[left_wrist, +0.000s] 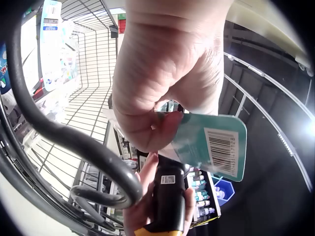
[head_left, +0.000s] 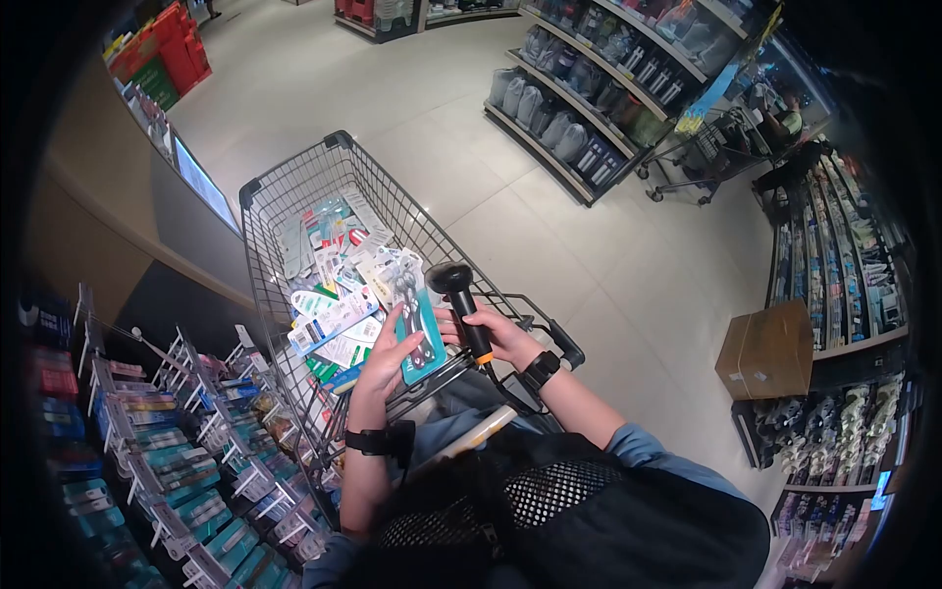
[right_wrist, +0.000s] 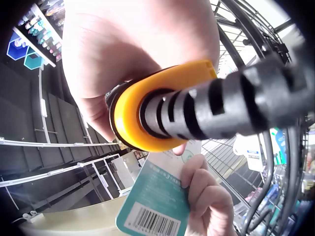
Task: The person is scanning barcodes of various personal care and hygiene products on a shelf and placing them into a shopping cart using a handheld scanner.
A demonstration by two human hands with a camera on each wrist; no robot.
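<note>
My left hand (head_left: 378, 361) pinches a teal carded pack (head_left: 428, 346) with dark pieces under clear plastic on its front. Printed on its back is a barcode (left_wrist: 222, 151), which faces away from the head camera. Wrapped round the handle of a black barcode scanner (head_left: 472, 319) with a yellow base is my right hand (head_left: 505, 337). The scanner's head points up, close beside the pack. In the right wrist view, its ribbed cable sleeve (right_wrist: 221, 105) juts out below the yellow ring (right_wrist: 130, 115). Both hands are over the near end of a wire shopping cart (head_left: 294, 162).
Many carded packages (head_left: 339, 314) lie heaped in the cart. Hooks of hanging goods (head_left: 191, 461) line the left side. On the right are a cardboard box (head_left: 765, 351) and stocked shelves (head_left: 834, 245). Another cart (head_left: 711, 152) stands beyond a tiered display (head_left: 589, 93).
</note>
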